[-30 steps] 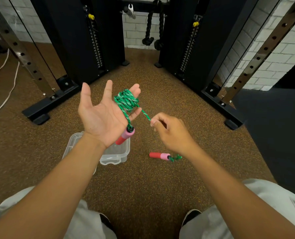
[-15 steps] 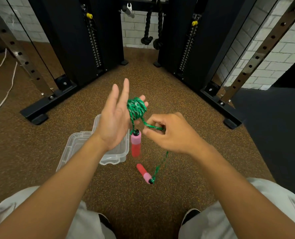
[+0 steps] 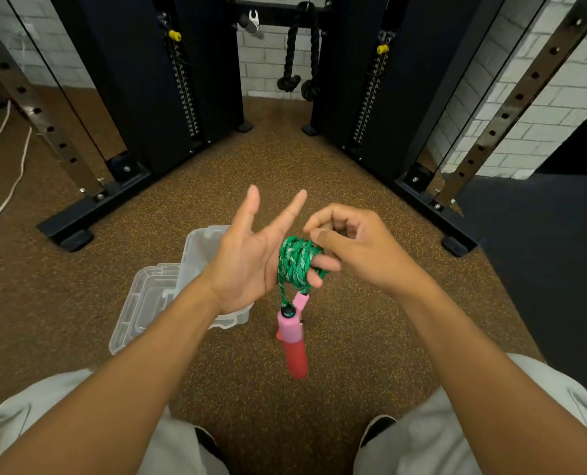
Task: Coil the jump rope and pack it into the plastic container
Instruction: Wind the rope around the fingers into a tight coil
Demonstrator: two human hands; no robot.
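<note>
The left hand (image 3: 251, 265) is held palm up, thumb and forefinger spread wide, its lower fingers wrapped by a tight coil of braided green jump rope (image 3: 297, 264). The right hand (image 3: 357, 246) curls its fingertips narrowly at the top of that coil, touching it. Two smooth cylindrical pink-and-red handles (image 3: 294, 341) dangle below the coil. Beneath the left wrist, one clear plastic container (image 3: 196, 245) sits open on the speckled brown floor (image 3: 353, 354), its lid (image 3: 141, 303) beside it.
</note>
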